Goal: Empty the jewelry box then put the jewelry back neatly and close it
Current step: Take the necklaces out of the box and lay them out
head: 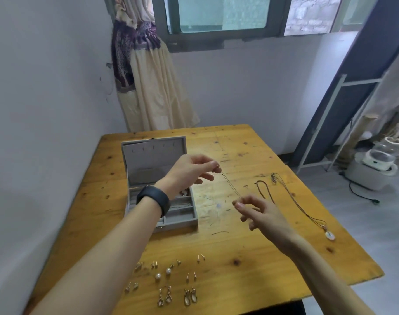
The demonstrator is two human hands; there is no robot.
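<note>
Holding a fine chain (230,186) taut in the air above the counter (239,246), just right of the open jewelry box (153,160). The left hand (189,169) pinched one end and the right hand (257,212) the other, each grip clamped on it.

Risks, judged:
- If lowered carelessly, the chain could snag the cord necklaces (303,208) lying near on the right.
- A slackened pinch would drop it in a knotting heap.
- A forearm drawn back could scatter the earrings (168,271) at the near edge.

Counts: one counter, one box, two hands, two cord necklaces, one chain, and roughly nine earring pairs, one of them unclear.
</note>
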